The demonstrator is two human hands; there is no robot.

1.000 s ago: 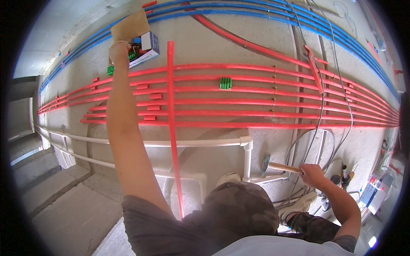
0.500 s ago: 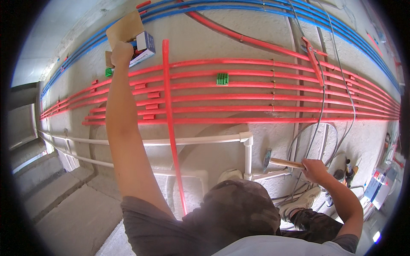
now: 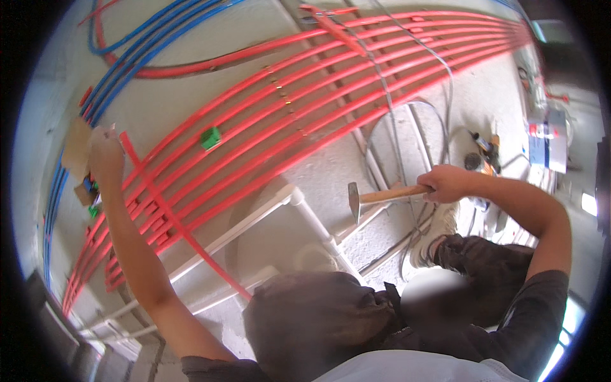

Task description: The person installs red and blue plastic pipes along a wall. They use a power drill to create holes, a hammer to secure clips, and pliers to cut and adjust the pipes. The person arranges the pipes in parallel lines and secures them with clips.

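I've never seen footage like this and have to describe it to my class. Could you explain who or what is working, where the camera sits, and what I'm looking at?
No machine is at work: these are a person's two bare hands. The camera is the left one of a pair worn on the head, looking down through a very wide lens, so straight edges look bent.

The right hand holds a hammer by its wooden handle. The left hand is stretched out at a box with a brown flap; whether it grips anything is hard to tell.

Along the floor run red pipes, blue pipes and white pipes. A small green block sits among the red ones.
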